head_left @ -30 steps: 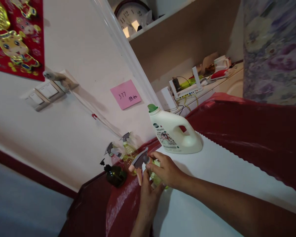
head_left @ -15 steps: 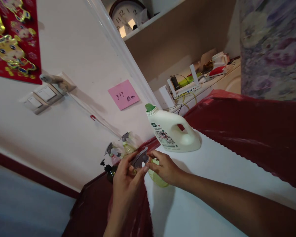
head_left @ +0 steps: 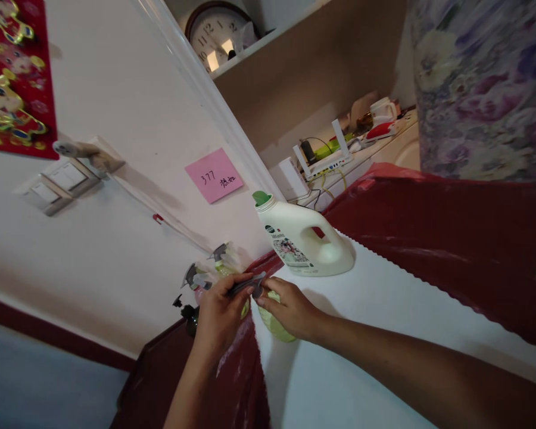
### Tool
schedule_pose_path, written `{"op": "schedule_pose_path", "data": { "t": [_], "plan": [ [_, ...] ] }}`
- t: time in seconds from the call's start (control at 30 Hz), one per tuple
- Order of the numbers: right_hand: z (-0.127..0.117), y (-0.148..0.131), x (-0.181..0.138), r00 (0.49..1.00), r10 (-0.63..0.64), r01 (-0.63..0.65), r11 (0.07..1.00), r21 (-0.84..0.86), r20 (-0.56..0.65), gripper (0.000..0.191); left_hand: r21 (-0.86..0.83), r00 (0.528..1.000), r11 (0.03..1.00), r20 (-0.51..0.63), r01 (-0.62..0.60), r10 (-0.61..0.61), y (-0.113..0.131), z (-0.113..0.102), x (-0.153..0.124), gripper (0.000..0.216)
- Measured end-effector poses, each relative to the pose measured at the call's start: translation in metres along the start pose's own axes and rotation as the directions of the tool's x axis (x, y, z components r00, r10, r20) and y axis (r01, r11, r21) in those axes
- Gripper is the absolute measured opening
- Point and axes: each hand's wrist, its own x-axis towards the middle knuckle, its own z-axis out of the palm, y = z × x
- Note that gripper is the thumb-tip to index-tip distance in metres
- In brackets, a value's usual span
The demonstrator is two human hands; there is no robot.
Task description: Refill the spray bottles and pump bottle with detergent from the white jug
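Spray bottle [head_left: 274, 325], pinched near top in right-hand grip [head_left: 295, 307], seemingly for steadiness; trigger head [head_left: 242, 286] pinched in left-hand grip [head_left: 218, 313]; handled jug [head_left: 301, 241] beyond.

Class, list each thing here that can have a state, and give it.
Spray bottle: upright, right hand at neck
Spray head: pinched in left hand, tightness unclear
Jug: standing, uncapped, green spout showing
Pump bottle: standing, partly hidden
Router: antennas up, cables attached
Note: on wall, handwritten
Clock: partly covered, time unreadable
Switches: positions unclear

Left fingers [head_left: 233, 282] on sprayer [head_left: 255, 280], right fingers [head_left: 271, 305] around bottle [head_left: 276, 325] top
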Motion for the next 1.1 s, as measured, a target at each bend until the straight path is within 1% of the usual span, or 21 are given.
{"op": "schedule_pose_path", "data": {
  "t": [0.1, 0.17, 0.27, 0.4, 0.47, 0.57, 0.63, 0.7, 0.8, 0.83, 0.9, 1.03, 1.1],
  "plan": [
    [0.0016, 0.003, 0.0002, 0.999, 0.037, -0.036, 0.998, 0.048, -0.016, 0.015, -0.039, 1.0, 0.999, 0.016, 0.009, -0.008, -0.0019, -0.0006, 0.0005, 0.029],
    [0.0016, 0.0034, 0.0009, 0.998, 0.066, -0.064, 0.996, 0.067, -0.024, 0.017, -0.076, 0.999, 0.997, 0.034, 0.019, -0.016, -0.0024, -0.0012, 0.0015, 0.029],
    [-0.0009, 0.0015, 0.0032, 0.997, 0.077, -0.077, 0.995, 0.06, -0.002, 0.017, -0.12, 0.998, 0.992, 0.064, 0.028, -0.02, -0.0006, -0.002, 0.0039, 0.026],
    [-0.0042, -0.001, 0.0067, 0.997, 0.055, -0.056, 0.998, 0.02, 0.044, 0.009, -0.149, 0.998, 0.988, 0.063, 0.036, -0.026, 0.0012, -0.0023, 0.0064, 0.025],
    [-0.0039, -0.0004, 0.0073, 0.997, 0.074, -0.074, 0.997, 0.008, 0.021, 0.008, -0.153, 0.997, 0.987, 0.07, 0.046, -0.036, -0.0003, -0.0021, 0.0066, 0.026],
    [-0.002, 0.0011, 0.0067, 0.993, 0.115, -0.115, 0.993, 0.007, -0.027, 0.018, -0.152, 0.996, 0.987, 0.082, 0.051, -0.039, -0.0034, -0.0017, 0.006, 0.028],
    [-0.0011, 0.0008, 0.0063, 0.991, 0.13, -0.13, 0.992, 0.007, -0.036, 0.02, -0.148, 0.996, 0.988, 0.082, 0.051, -0.039, -0.004, -0.0013, 0.0058, 0.028],
    [-0.0014, -0.0009, 0.0065, 0.992, 0.125, -0.125, 0.992, 0.001, -0.018, 0.017, -0.143, 0.997, 0.989, 0.069, 0.049, -0.04, -0.003, -0.0007, 0.006, 0.028],
    [-0.0037, -0.0034, 0.008, 0.994, 0.102, -0.102, 0.995, -0.008, 0.04, 0.004, -0.141, 0.998, 0.989, 0.043, 0.049, -0.043, -0.0009, -0.0001, 0.0068, 0.027],
    [-0.0044, -0.0036, 0.0085, 0.994, 0.098, -0.098, 0.995, -0.009, 0.052, 0.003, -0.145, 0.998, 0.988, 0.042, 0.054, -0.049, -0.0005, 0.0, 0.0068, 0.028],
    [-0.0048, -0.0024, 0.0089, 0.993, 0.105, -0.105, 0.994, -0.008, 0.046, 0.005, -0.161, 0.997, 0.985, 0.049, 0.069, -0.062, -0.0003, 0.0002, 0.0063, 0.03],
    [-0.0018, 0.0017, 0.0076, 0.988, 0.152, -0.152, 0.988, 0.009, -0.02, 0.021, -0.17, 0.996, 0.982, 0.061, 0.079, -0.07, -0.0002, 0.0009, 0.0041, 0.031],
    [-0.0006, 0.0011, 0.0067, 0.987, 0.16, -0.159, 0.987, 0.012, -0.028, 0.024, -0.183, 0.995, 0.979, 0.061, 0.086, -0.076, 0.0003, 0.0012, 0.0037, 0.031]
  ]
}}
